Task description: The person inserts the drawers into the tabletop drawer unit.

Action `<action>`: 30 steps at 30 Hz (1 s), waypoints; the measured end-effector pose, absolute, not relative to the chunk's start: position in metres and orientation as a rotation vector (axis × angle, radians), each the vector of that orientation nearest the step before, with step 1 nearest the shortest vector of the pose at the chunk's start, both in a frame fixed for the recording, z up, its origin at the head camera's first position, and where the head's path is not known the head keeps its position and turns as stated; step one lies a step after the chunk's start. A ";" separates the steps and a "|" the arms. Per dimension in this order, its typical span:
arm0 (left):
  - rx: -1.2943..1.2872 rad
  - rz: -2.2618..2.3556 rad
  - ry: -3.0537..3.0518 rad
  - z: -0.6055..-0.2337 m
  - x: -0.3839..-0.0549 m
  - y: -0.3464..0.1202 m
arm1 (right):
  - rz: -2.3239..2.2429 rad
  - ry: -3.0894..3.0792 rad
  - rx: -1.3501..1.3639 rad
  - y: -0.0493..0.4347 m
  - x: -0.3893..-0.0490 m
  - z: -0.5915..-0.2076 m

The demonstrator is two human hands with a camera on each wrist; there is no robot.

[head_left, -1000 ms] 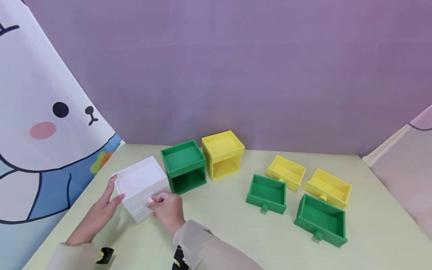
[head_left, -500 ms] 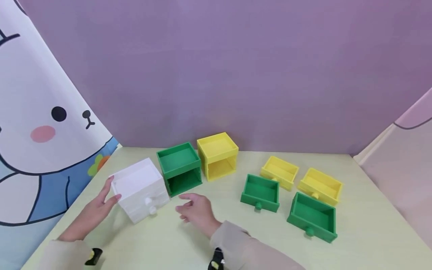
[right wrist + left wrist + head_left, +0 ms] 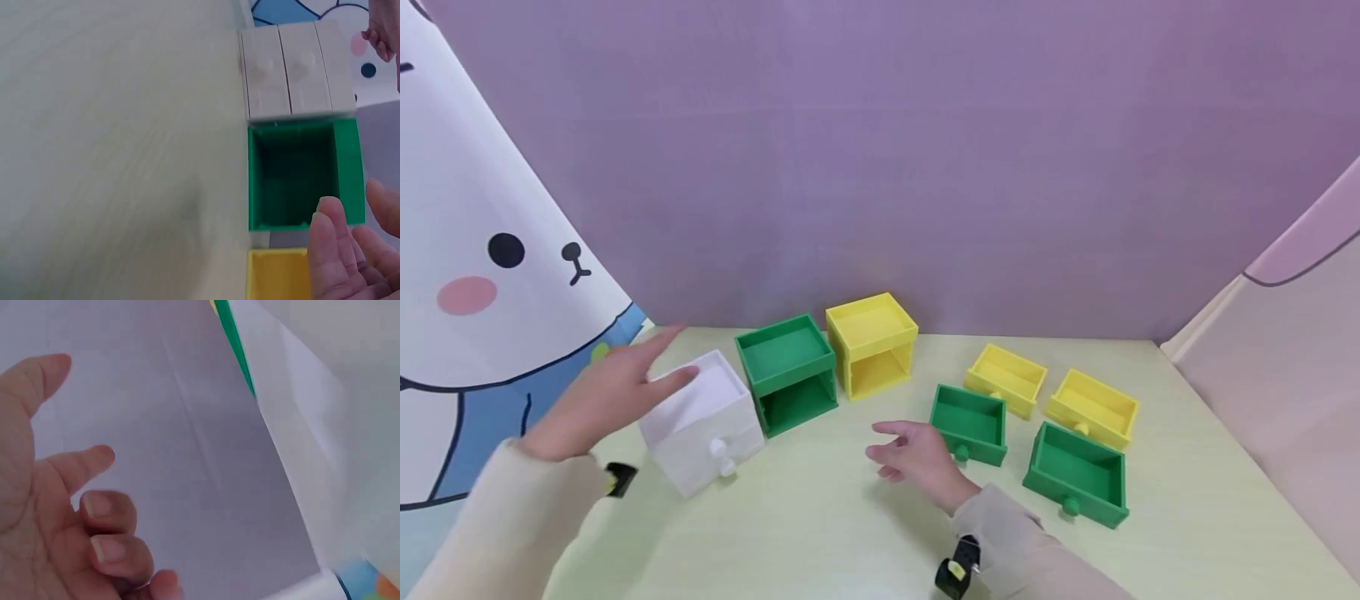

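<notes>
Head view: I work at a pale, faintly grained table (image 3: 820,517) backed by a purple cloth (image 3: 887,167). On my left hangs a cloth with a cartoon animal print (image 3: 490,183), on my right a pale pinkish cloth (image 3: 1300,375). The white two-drawer cabinet (image 3: 707,433) stands at the table's left, its two knobbed fronts in place, as my right wrist view also shows. Beside it stand the green cabinet (image 3: 790,371) and the yellow cabinet (image 3: 871,329), both with open fronts. To the right lie two green drawers (image 3: 1078,467) and two yellow drawers (image 3: 1007,379).

My left hand (image 3: 598,396) hangs empty over the white cabinet's left side, thumb and forefinger wide apart. My right hand (image 3: 917,458) is empty too, fingers loosely extended, just left of the nearer-in green drawer.

Half a second ago my left fingers and thumb held the white cabinet's side; now they are lifted off it. My right hand, then close to the white knobs, has moved rightward. The cabinets and drawers keep their arrangement.
</notes>
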State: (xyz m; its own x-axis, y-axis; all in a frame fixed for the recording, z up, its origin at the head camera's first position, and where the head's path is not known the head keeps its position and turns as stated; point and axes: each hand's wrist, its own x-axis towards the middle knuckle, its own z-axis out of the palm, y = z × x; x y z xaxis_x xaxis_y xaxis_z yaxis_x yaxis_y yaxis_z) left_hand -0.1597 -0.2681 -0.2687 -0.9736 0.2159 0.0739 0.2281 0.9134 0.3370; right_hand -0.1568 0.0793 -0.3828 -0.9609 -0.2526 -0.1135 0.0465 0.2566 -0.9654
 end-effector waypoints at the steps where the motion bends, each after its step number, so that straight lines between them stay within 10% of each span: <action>1: -0.387 -0.539 -3.032 -0.266 -0.164 -0.259 | -1.767 2.287 -0.184 0.084 -0.157 -0.384; 30: -0.104 -0.415 -3.328 -0.289 -0.208 -0.224 | -1.721 2.384 0.210 0.175 -0.154 -0.411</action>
State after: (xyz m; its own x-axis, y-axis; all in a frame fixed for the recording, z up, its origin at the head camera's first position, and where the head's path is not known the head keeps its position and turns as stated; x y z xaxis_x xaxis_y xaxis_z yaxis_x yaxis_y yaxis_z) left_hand -0.2083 -0.2238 -0.2893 -0.9753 0.0868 -0.2033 0.0343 0.9679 0.2490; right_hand -0.1537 0.1748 -0.4106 -0.9713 0.0018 -0.2377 0.2262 0.3146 -0.9219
